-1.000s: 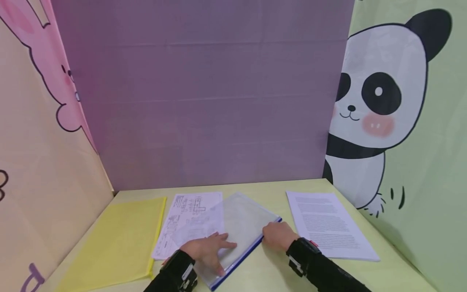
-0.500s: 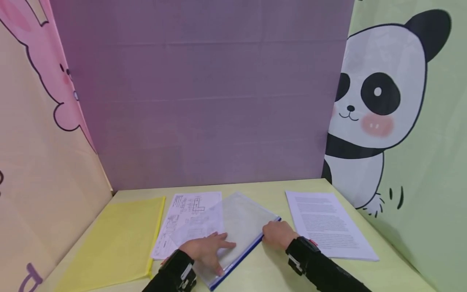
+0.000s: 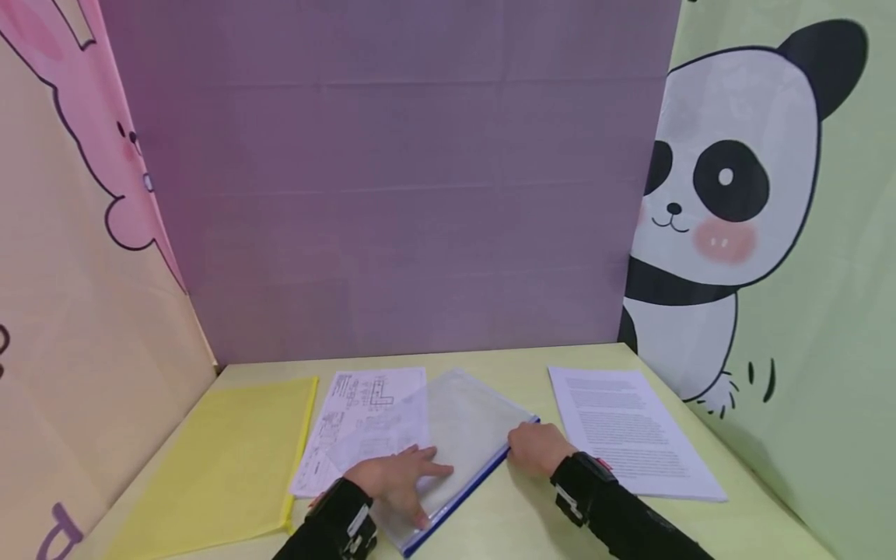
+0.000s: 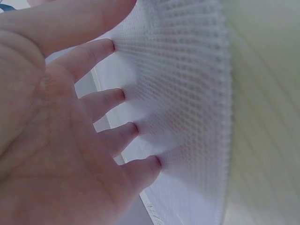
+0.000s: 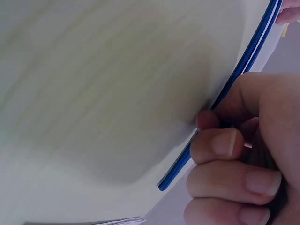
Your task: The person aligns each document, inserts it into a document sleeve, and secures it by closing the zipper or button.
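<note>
A translucent mesh zipper pouch (image 3: 465,420) with a blue edge lies at a slant on the table, partly over a printed sheet (image 3: 381,397). My left hand (image 3: 399,481) rests on the pouch with its fingers spread. In the left wrist view, the fingertips (image 4: 152,161) press the white mesh (image 4: 183,93). Near the upper right end of the blue zip edge (image 5: 176,171), my right hand (image 3: 539,449) pinches the edge between thumb and index finger. The other fingers (image 5: 229,180) are curled. Whatever lies inside that pinch is hidden.
A yellow pouch (image 3: 224,459) lies on the left of the table (image 3: 490,521). Printed pages (image 3: 630,435) lie on the right. A purple partition (image 3: 413,194) stands behind, with cartoon-printed walls on both sides.
My right hand has shifted slightly toward the upper right end of the blue edge. The left hand and the pouch stay in place.
</note>
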A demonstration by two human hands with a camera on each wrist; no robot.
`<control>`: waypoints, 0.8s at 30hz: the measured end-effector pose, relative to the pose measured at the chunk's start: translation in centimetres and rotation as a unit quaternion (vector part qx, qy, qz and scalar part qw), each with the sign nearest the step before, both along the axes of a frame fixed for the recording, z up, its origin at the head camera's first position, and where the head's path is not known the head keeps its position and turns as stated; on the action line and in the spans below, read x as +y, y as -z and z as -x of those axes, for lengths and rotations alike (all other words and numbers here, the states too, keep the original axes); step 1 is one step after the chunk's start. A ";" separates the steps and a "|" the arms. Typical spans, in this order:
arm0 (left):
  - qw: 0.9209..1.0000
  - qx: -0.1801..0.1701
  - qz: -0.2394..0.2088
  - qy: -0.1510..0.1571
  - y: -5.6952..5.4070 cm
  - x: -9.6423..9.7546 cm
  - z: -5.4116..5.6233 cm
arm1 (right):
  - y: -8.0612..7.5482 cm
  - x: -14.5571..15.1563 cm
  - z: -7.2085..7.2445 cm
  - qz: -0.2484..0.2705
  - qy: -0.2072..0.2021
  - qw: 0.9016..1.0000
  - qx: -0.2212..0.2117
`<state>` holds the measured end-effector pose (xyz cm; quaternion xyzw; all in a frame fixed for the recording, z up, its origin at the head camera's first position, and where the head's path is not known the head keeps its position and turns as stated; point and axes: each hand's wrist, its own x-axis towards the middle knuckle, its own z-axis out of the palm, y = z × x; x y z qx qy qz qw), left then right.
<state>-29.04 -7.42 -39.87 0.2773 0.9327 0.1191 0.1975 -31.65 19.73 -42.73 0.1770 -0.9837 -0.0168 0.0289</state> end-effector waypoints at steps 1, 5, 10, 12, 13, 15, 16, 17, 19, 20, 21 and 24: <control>1.000 -0.001 0.000 0.000 0.0 0.0 0.0 | 0.0 0.1 0.0 0.001 0.000 1.000 0.000; 1.000 -0.007 -0.001 -0.003 -0.2 0.0 -0.1 | -0.1 0.2 -0.1 0.006 -0.005 1.000 0.007; 1.000 -0.012 -0.005 -0.008 -0.1 0.0 -0.1 | -0.2 0.3 -0.1 0.004 -0.001 1.000 0.018; 1.000 -0.011 -0.007 -0.008 -0.1 0.0 -0.1 | -0.3 0.4 -0.1 0.004 0.001 1.000 0.022; 1.000 -0.010 -0.006 -0.008 -0.1 0.0 -0.1 | -0.2 0.4 -0.1 0.005 0.003 1.000 0.022; 1.000 -0.011 -0.006 -0.008 -0.1 0.0 -0.1 | -0.2 0.5 0.1 0.006 0.004 1.000 0.025; 1.000 -0.010 -0.005 -0.007 -0.1 0.0 -0.1 | -0.1 0.6 0.1 0.007 0.004 1.000 0.026; 1.000 -0.009 -0.004 -0.007 -0.1 0.0 -0.1 | 0.0 0.7 0.2 0.009 0.004 1.000 0.029; 1.000 -0.010 -0.003 -0.007 -0.1 0.0 -0.1 | 0.2 0.8 0.4 0.012 0.004 0.999 0.034; 1.000 -0.010 -0.004 -0.008 -0.1 0.0 -0.1 | 0.4 0.9 0.5 0.013 0.004 0.999 0.037; 1.000 -0.010 -0.003 -0.007 -0.1 0.0 -0.1 | 0.5 1.0 0.5 0.015 0.004 0.999 0.039; 1.000 -0.009 -0.001 -0.009 -0.1 0.0 -0.1 | 0.6 1.2 0.7 0.018 0.005 0.999 0.042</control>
